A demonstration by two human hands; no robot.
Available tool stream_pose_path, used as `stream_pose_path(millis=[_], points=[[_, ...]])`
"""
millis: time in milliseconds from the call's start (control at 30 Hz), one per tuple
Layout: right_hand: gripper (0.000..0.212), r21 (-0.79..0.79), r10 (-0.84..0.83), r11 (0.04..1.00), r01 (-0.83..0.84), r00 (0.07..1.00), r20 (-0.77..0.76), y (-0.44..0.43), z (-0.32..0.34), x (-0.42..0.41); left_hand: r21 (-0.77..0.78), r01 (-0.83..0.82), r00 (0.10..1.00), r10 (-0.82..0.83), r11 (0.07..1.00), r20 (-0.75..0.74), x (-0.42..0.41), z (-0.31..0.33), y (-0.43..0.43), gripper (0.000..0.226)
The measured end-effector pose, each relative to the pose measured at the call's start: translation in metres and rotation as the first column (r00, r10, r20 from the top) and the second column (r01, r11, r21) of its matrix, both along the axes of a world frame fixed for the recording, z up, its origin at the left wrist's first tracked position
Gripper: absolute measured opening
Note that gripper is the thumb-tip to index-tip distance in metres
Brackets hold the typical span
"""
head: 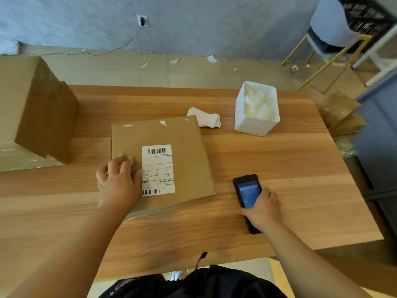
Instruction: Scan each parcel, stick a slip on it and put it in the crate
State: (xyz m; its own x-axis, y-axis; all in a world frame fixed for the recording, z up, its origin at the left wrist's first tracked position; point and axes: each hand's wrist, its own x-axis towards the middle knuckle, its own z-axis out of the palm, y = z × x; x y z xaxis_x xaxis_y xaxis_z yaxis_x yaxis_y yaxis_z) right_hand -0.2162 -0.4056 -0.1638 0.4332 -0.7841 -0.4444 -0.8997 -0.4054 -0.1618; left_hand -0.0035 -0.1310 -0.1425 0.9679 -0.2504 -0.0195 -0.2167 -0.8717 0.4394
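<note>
Left fingers (125,163) are spread and fairly flat, pressing the top of the parcel (189,151) just left of its white label (158,169). The left hand (119,181) pins the parcel and grips nothing. Right fingers (271,196) are curled round the lower half of the black scanner (247,190), thumb on its near-left side. The right hand (263,208) holds it as it lies flat on the table (300,168), screen lit and face up, not aimed at any barcode.

The parcel is flat and brown, mid-table and closer to the near edge, label up with a barcode at each end. The scanner is just right of the parcel's near right corner, apart from it.

The slips (206,119) are stacked at the parcel's far right corner; touching it or tucked under, cannot tell. A white bin (255,125) with white paper scraps stands toward the table's far right corner. A cardboard box (38,108) sits tilted at the left edge. The crate (365,16) is dark and blurred, off the table beyond the far right corner on a chair (330,29), contents hidden.

Progress, as a judgement: this parcel is not crated yet. A label is on it, but I cannot tell if that is the stuck slip or the original shipping label. With the scanner flat on the table, the scan looks either about to start or just finished; cannot tell which. Crating this parcel is certainly left. The number of parcels done or remaining is not shown.
</note>
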Motion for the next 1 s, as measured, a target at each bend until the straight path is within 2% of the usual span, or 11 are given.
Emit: stream_pose_path(millis=[100, 200, 300, 367, 467, 533, 600, 733, 1000], points=[[0.092, 0.041, -0.062, 0.997, 0.059, 0.994, 0.089, -0.001, 0.010, 0.015, -0.043, 0.010, 0.999, -0.013, 0.999, -0.050, 0.002, 0.004, 0.006, 0.045], [0.087, 0.086, -0.088, 0.994, 0.069, 0.967, 0.238, 0.002, 0.030, 0.039, -0.148, -0.002, 0.999, -0.002, 0.989, -0.033, 0.000, 0.009, 0.018, 0.039], [0.080, 0.091, 0.008, 0.995, -0.045, 0.929, 0.370, 0.008, 0.057, 0.066, -0.211, -0.067, 0.995, 0.049, 0.975, -0.091, -0.009, 0.010, 0.028, 0.039], [0.077, 0.061, 0.146, 0.981, -0.185, 0.904, 0.401, 0.014, 0.078, 0.084, -0.228, -0.089, 0.987, 0.055, 0.969, -0.150, -0.013, 0.009, 0.033, 0.043], [0.081, -0.017, 0.434, 0.894, -0.447, 0.859, 0.272, 0.026, 0.108, 0.107, -0.238, -0.074, 0.987, 0.038, 0.968, -0.153, -0.011, 0.009, 0.037, 0.047], [0.074, -0.068, 0.607, 0.795, -0.603, 0.786, 0.117, 0.034, 0.125, 0.119, -0.237, -0.075, 0.985, 0.036, 0.969, -0.168, -0.008, 0.010, 0.038, 0.050], [0.067, -0.097, 0.703, 0.707, -0.700, 0.711, -0.008, 0.042, 0.136, 0.128, -0.247, -0.078, 0.983, 0.034, 0.966, -0.179, -0.008, 0.011, 0.038, 0.050], [0.066, -0.117, 0.758, 0.626, -0.771, 0.637, -0.141, 0.051, 0.146, 0.137, -0.278, -0.084, 0.985, 0.038, 0.957, -0.166, -0.008, 0.009, 0.039, 0.050], [0.068, -0.120, 0.767, 0.609, -0.784, 0.621, -0.160, 0.053, 0.153, 0.141, -0.272, -0.094, 0.984, 0.047, 0.958, -0.174, -0.008, 0.009, 0.039, 0.051]])
